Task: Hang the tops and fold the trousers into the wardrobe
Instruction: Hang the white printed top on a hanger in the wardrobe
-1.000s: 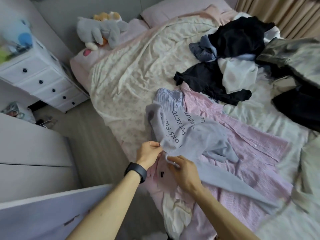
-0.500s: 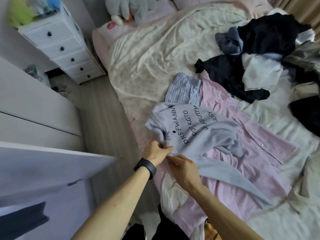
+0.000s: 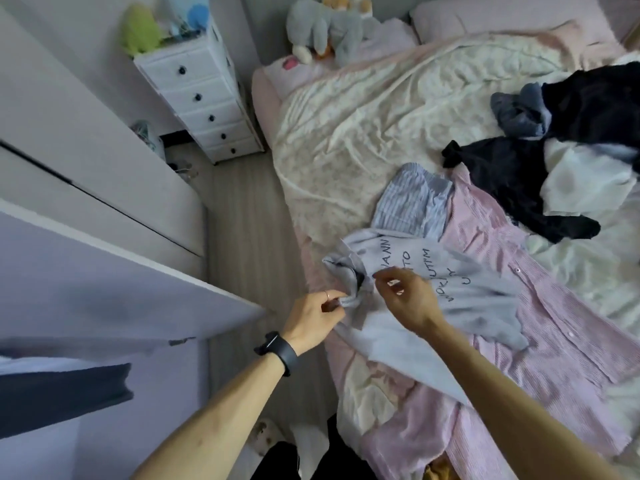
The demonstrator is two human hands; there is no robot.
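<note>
A light grey sweatshirt (image 3: 460, 292) with dark lettering lies on the near edge of the bed, on top of a pink striped shirt (image 3: 540, 327). My left hand (image 3: 313, 315) pinches the sweatshirt's bunched neck edge. My right hand (image 3: 407, 297) hovers over the front of the sweatshirt with its fingers curled near the collar; whether it pinches cloth is unclear. A blue striped garment (image 3: 412, 202) lies just beyond the sweatshirt. Further right is a heap of black clothes (image 3: 519, 181), white clothes (image 3: 581, 181) and a blue-grey piece (image 3: 519, 112).
An open wardrobe door (image 3: 104, 278) stands at the left, with dark cloth (image 3: 62, 393) inside. White drawers (image 3: 204, 105) stand by the bed's head. Soft toys (image 3: 325, 26) sit near the pillow. A narrow strip of wooden floor (image 3: 242, 216) runs between wardrobe and bed.
My view has swung left toward the wardrobe. My right hand has moved up from the sweatshirt's hem onto its front, and the neck area has been gathered up by my left hand.
</note>
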